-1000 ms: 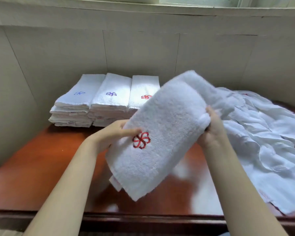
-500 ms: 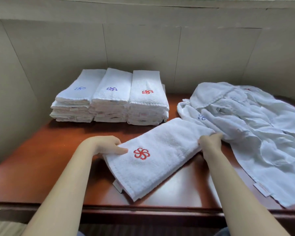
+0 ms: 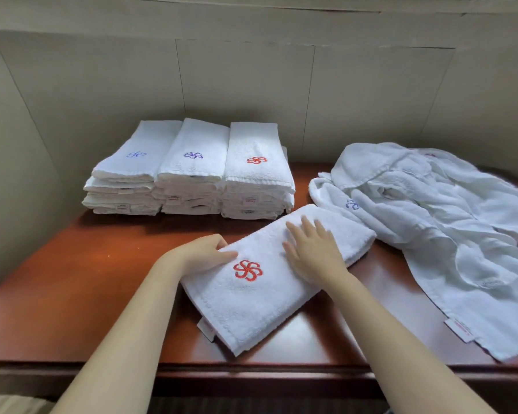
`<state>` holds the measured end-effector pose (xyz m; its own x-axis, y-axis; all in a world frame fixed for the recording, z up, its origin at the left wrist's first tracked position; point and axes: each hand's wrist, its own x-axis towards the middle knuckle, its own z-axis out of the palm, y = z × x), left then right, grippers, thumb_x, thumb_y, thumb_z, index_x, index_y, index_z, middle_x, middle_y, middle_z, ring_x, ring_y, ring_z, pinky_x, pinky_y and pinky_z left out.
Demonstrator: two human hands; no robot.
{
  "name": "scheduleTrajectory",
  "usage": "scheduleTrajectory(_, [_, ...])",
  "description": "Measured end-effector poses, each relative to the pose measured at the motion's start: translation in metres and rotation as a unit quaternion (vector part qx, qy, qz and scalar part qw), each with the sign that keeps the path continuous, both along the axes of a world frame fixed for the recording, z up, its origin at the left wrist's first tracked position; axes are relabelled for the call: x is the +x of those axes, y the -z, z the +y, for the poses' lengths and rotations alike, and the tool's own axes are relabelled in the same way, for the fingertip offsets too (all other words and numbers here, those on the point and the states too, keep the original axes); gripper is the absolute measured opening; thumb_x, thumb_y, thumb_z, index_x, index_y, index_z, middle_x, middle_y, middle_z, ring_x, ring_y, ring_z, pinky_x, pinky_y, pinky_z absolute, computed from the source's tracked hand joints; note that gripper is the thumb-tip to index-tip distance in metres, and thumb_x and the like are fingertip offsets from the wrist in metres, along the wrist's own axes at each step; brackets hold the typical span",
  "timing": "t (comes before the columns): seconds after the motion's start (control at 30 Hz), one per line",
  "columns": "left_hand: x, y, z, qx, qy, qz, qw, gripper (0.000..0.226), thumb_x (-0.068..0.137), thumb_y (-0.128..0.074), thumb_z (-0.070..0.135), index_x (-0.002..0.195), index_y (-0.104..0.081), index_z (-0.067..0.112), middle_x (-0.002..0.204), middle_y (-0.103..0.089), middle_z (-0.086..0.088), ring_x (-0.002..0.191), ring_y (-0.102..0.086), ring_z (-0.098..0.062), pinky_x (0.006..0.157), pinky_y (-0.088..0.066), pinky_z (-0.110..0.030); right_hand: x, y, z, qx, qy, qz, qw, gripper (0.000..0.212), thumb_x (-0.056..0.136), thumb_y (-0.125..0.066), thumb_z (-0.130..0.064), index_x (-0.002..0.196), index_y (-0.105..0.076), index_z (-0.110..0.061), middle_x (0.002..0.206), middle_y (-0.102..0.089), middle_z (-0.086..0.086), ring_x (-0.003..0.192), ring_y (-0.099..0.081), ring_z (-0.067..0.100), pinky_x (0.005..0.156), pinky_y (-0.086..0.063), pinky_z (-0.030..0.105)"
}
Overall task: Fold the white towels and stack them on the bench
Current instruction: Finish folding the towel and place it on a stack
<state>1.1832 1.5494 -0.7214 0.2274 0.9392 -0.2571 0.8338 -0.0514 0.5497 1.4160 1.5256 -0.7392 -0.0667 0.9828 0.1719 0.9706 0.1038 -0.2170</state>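
A folded white towel [image 3: 251, 297] with a red flower emblem lies diagonally on the reddish wooden bench [image 3: 72, 288]. My right hand [image 3: 314, 249] lies flat on its upper half, fingers straight and spread. My left hand [image 3: 204, 253] holds the towel's left edge, thumb on top and fingers curled at the side. Three stacks of folded towels [image 3: 192, 171] stand side by side at the back left, two with blue emblems and one with red. A loose heap of unfolded white towels [image 3: 437, 216] covers the right side of the bench.
A beige panelled wall [image 3: 251, 85] rises right behind the stacks and along the left side. The bench's dark front edge [image 3: 251, 375] runs across the bottom. Bare wood shows left of the folded towel.
The folded towel came down from mid-air onto the bench. My right hand left the towel's right end and now lies flat on top; my left hand stays at the left edge.
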Motion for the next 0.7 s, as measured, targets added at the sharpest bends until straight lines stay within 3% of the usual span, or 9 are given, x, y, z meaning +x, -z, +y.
scheduleTrajectory(0.07, [-0.002,-0.002,0.001,-0.006,0.011,-0.006,1.0,0.022,0.085,-0.062,0.05,0.093,-0.059,0.03,0.092,-0.063,0.016,0.079,-0.06,0.0,0.061,-0.043,-0.02,0.014,0.01,0.004,-0.093,0.023,0.01,0.995,0.054,0.099,-0.024,-0.051,0.15,-0.016,-0.036,0.16,-0.002,-0.001,0.147,0.0,0.022,0.116,-0.001,0.046])
scheduleTrajectory(0.13, [-0.004,-0.008,0.001,-0.027,0.037,-0.017,0.999,0.024,0.081,-0.069,0.045,0.092,-0.063,0.025,0.092,-0.067,0.01,0.081,-0.065,-0.007,0.066,-0.051,-0.022,0.025,0.014,0.006,-0.103,0.031,0.022,0.994,0.056,0.097,-0.024,-0.054,0.149,-0.015,-0.038,0.16,-0.001,-0.002,0.147,0.001,0.021,0.116,0.001,0.047])
scheduleTrajectory(0.2, [-0.004,-0.016,-0.002,-0.131,0.105,-0.023,0.986,0.022,0.08,-0.073,0.038,0.095,-0.067,0.024,0.099,-0.071,0.006,0.09,-0.068,-0.012,0.072,-0.052,-0.024,0.034,0.013,0.005,-0.108,0.054,0.024,0.992,0.057,0.096,-0.023,-0.056,0.149,-0.016,-0.037,0.161,-0.001,-0.002,0.147,0.002,0.022,0.115,0.002,0.048])
scheduleTrajectory(0.3, [0.005,-0.024,-0.011,-0.294,0.152,-0.004,0.944,0.033,0.083,-0.071,0.04,0.111,-0.068,0.022,0.109,-0.071,0.001,0.089,-0.066,-0.012,0.065,-0.053,-0.018,0.049,0.011,0.0,-0.093,0.133,0.058,0.985,0.06,0.096,-0.027,-0.056,0.15,-0.014,-0.033,0.16,0.0,0.005,0.147,0.0,0.026,0.116,-0.002,0.048])
scheduleTrajectory(0.4, [0.025,-0.019,-0.009,-0.213,0.082,-0.007,0.974,0.04,0.088,-0.056,0.055,0.105,-0.067,0.02,0.1,-0.07,0.001,0.077,-0.066,-0.011,0.06,-0.052,-0.018,0.058,0.01,-0.005,-0.035,0.232,0.118,0.965,0.072,0.094,-0.038,-0.051,0.152,-0.003,-0.024,0.155,-0.016,0.02,0.14,-0.021,0.037,0.114,-0.018,0.046])
scheduleTrajectory(0.53, [0.057,-0.003,0.0,-0.076,0.025,-0.139,0.987,0.036,0.097,-0.044,0.047,0.088,-0.058,0.014,0.087,-0.06,-0.003,0.073,-0.056,-0.018,0.068,-0.048,-0.03,0.058,0.011,-0.008,-0.052,0.22,0.231,0.946,0.079,0.093,-0.048,-0.042,0.151,-0.002,-0.012,0.138,-0.046,0.019,0.126,-0.043,0.037,0.099,-0.035,0.038])
scheduleTrajectory(0.6, [0.068,0.001,0.001,-0.047,0.023,-0.148,0.988,0.025,0.094,-0.054,0.041,0.105,-0.056,0.019,0.1,-0.062,0.002,0.085,-0.06,-0.015,0.08,-0.05,-0.034,0.058,0.01,-0.006,-0.009,0.195,0.3,0.934,0.081,0.09,-0.056,-0.026,0.151,-0.003,-0.017,0.123,-0.057,0.014,0.113,-0.054,0.034,0.081,-0.037,0.03])
scheduleTrajectory(0.63, [0.07,0.0,-0.001,-0.053,0.026,-0.154,0.986,0.032,0.091,-0.059,0.037,0.117,-0.052,0.019,0.111,-0.061,0.004,0.092,-0.061,-0.013,0.083,-0.051,-0.031,0.059,0.009,-0.005,0.019,0.19,0.338,0.922,0.084,0.086,-0.058,-0.016,0.151,-0.004,-0.021,0.116,-0.059,0.009,0.107,-0.056,0.031,0.077,-0.036,0.029])
scheduleTrajectory(0.7, [0.067,-0.001,-0.003,-0.157,0.078,-0.235,0.956,0.051,0.087,-0.068,0.027,0.132,-0.045,0.019,0.125,-0.06,0.004,0.102,-0.064,-0.013,0.083,-0.054,-0.031,0.059,0.008,-0.002,0.054,0.178,0.433,0.882,0.092,0.08,-0.057,-0.001,0.151,-0.006,-0.027,0.106,-0.06,0.001,0.096,-0.059,0.024,0.076,-0.04,0.028])
